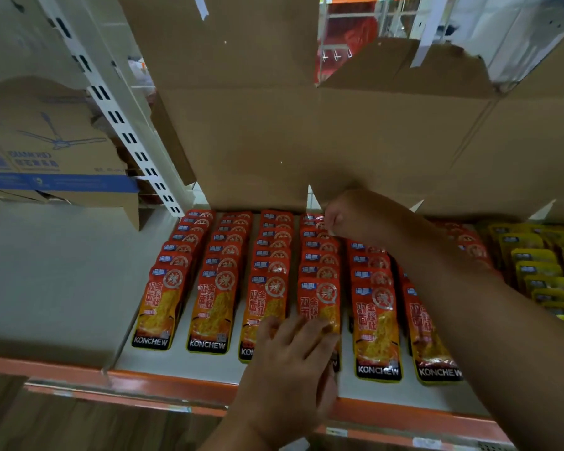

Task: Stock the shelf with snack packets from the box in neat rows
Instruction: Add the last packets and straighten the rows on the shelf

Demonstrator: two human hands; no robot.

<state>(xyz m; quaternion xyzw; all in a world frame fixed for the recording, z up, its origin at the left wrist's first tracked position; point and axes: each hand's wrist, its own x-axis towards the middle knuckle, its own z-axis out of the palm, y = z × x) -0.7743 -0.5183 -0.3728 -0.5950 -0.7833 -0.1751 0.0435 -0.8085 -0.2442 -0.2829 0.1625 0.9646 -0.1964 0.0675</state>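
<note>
Red and orange KONCHEW snack packets [214,307] lie in several overlapping rows on the white shelf [150,362]. My left hand [293,356] rests with straight fingers on the front packets of the third and fourth rows. My right hand [342,218] reaches to the back of the fourth row, its fingers curled at the top of the packets there; whether it pinches one is unclear. A large open cardboard box [274,125] stands behind the rows, its flaps up.
Yellow packets [541,271] fill rows at the right of the shelf. A grey cardboard sheet [56,281] lies on the shelf at left. A white slotted upright [124,131] and a printed carton [46,151] stand at the left. An orange shelf edge [163,385] runs along the front.
</note>
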